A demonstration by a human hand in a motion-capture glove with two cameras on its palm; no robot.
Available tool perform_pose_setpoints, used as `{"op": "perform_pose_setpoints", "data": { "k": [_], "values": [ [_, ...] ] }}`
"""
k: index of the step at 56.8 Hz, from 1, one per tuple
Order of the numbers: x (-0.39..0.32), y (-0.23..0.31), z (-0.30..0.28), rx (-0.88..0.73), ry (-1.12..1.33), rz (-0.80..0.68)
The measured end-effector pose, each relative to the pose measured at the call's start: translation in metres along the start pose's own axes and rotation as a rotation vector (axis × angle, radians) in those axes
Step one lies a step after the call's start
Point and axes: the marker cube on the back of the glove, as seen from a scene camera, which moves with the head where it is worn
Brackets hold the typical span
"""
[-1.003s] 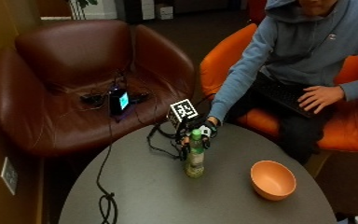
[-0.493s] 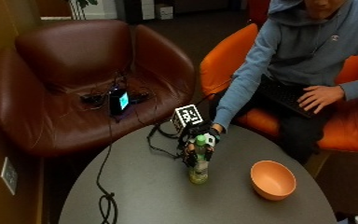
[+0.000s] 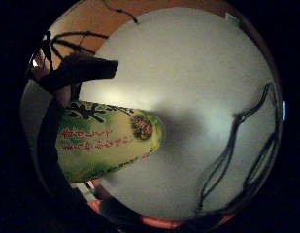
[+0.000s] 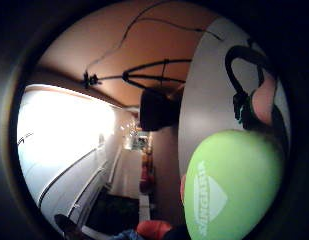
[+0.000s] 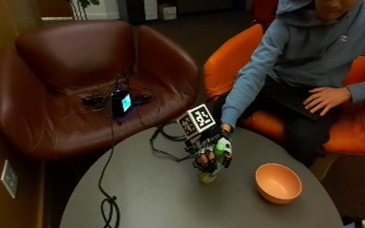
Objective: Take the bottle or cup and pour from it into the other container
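From the outside view we see the gloved right hand wrapped around the upper part of a green bottle, fingers curled about it near the cap. The bottle stands upright near the middle of the round grey table; its base appears to sit on the tabletop, though we cannot be sure at this angle that it touches. The orange bowl rests on the same table, apart from the bottle, on the side toward the orange chair, and nearer the table's rim than the bottle is. Between bottle and bowl we see bare tabletop. Bare surface also spreads on the bottle's other side, crossed only by a black cable that runs over the table's edge by the brown armchair. The person's bare hand lies on their lap, well away from the table.

The little finger side palm view gives us what the outside view cannot: the bottle's label, yellow-green with red and dark print, seen down its length against the grey tabletop. The thumb side palm view shows the green cap close to the palm, with its white mark.
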Motion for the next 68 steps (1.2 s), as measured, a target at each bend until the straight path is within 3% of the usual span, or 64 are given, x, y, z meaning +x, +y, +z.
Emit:
{"op": "perform_pose_setpoints", "data": {
  "k": [18, 36, 68],
  "values": [
    [-0.055, 0.011, 0.004, -0.161, 0.182, -0.12],
    [-0.08, 0.029, -0.003, -0.228, 0.319, -0.201],
    [-0.125, 0.046, 0.01, -0.385, 0.768, -0.381]
  ]
}}
